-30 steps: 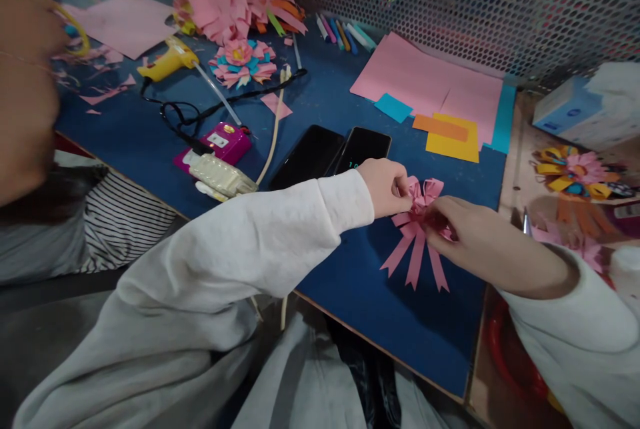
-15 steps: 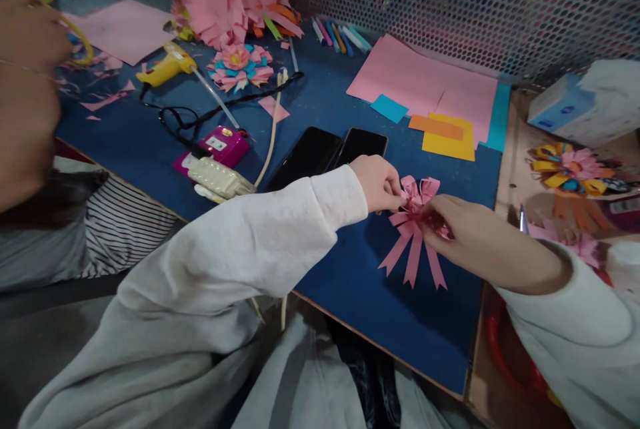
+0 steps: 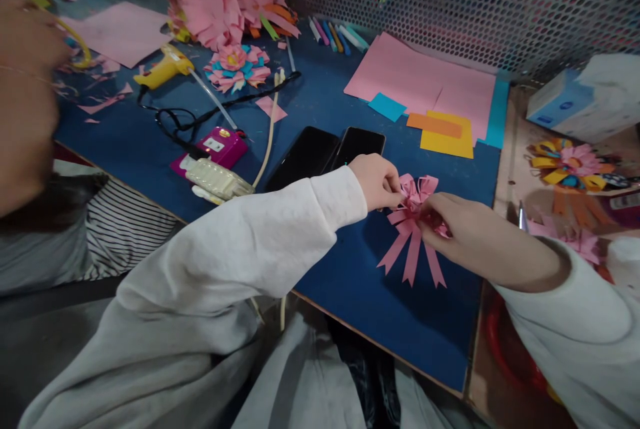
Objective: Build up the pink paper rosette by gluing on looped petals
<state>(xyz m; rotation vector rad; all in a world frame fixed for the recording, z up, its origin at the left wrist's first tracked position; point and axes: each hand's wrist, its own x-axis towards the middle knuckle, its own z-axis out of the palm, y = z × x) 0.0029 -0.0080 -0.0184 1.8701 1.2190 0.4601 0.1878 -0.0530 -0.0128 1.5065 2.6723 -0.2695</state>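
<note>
A pink paper flower [image 3: 412,229] with looped petals and notched ribbon tails is held just over the blue table [image 3: 350,302]. My left hand [image 3: 376,182] pinches its left side, fingers closed on the paper loops. From the right, my right hand [image 3: 457,232] grips the flower's other side with thumb and fingers, hiding part of its centre. Beyond my left hand lie two dark phones [image 3: 307,155] side by side, partly covered by my wrist and sleeve.
Pink sheets [image 3: 400,75] lie at the back with a yellow piece [image 3: 447,139]. Left are a yellow glue gun [image 3: 165,69], a purple power socket [image 3: 223,147] and finished paper flowers [image 3: 237,69]. A tissue box [image 3: 565,105] stands right. Another person's hand [image 3: 30,42] is at far left.
Both hands keep their hold on the pink paper flower, almost unmoved. The whole view has shifted very slightly.
</note>
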